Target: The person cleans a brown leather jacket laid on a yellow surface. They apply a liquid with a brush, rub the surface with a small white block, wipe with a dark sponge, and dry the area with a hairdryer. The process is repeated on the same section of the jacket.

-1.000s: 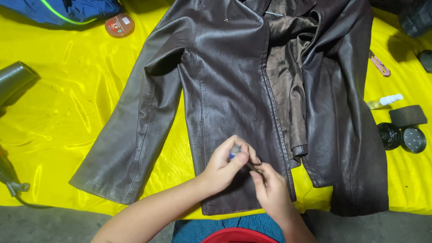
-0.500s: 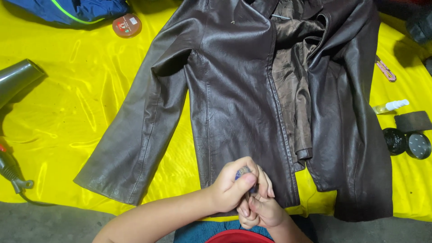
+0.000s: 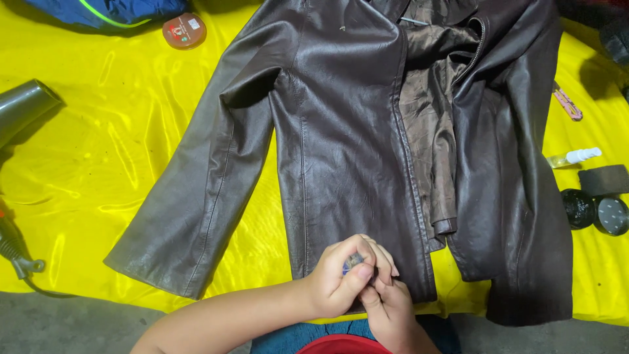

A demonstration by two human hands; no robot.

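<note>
On a yellow sheet (image 3: 98, 151) over grey floor (image 3: 65, 324), left hand (image 3: 341, 278) and right hand (image 3: 386, 308) pinch 1 small blue object (image 3: 352, 263).

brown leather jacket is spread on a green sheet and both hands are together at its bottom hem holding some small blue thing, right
Not quite: the sheet is yellow, not green, as the head view shows. The brown leather jacket is spread on it, and the left hand and right hand meet at its hem on a small blue thing.

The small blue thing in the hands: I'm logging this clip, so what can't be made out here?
- Small blue thing, head view: mostly covered by the left hand and right hand; its kind is unclear.
- Grey nozzle: cut off by the left edge.
- Brown leather jacket: collar cut off by the top edge.
- Round tin: label too small to tell.
</note>
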